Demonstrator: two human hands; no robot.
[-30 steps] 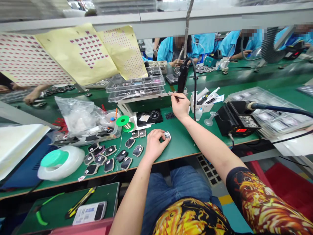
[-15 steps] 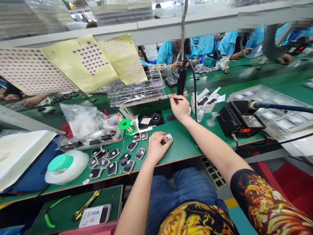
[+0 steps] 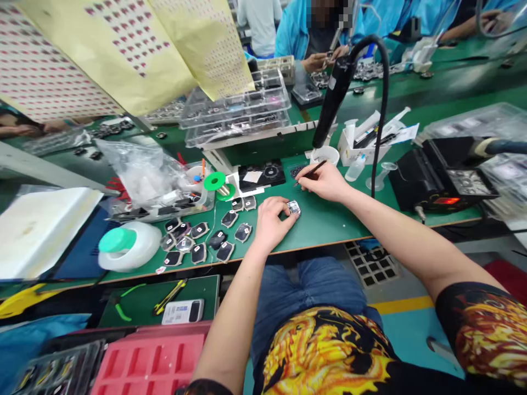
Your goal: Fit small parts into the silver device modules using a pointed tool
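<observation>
My left hand [image 3: 274, 222] is closed on the edge of a small silvery watch case [image 3: 293, 208], which rests on the green bench with its inside facing up. In my right hand [image 3: 323, 181] are thin dark tweezers [image 3: 316, 168], pinched between the fingers and slanting down to the left. Their tip is above the bench, close to a small tray of tiny dark parts [image 3: 295, 171]. Behind that hand stands a white round tub [image 3: 329, 155]. Left of my left hand lie several watches [image 3: 242, 232] with dark faces and small labels.
A black electric screwdriver [image 3: 334, 96] hangs over the tub on its cable. To the right are a dropper bottle [image 3: 355, 167], a box of syringes [image 3: 362, 151] and a black soldering station [image 3: 440, 175]. A green solder spool [image 3: 215, 181] and a white bottle [image 3: 135, 247] stand left.
My right hand has come down from the shelf edge toward the bench, tweezers now slanting downward. My left hand still holds the watch case. The view has shifted and tilted lower.
</observation>
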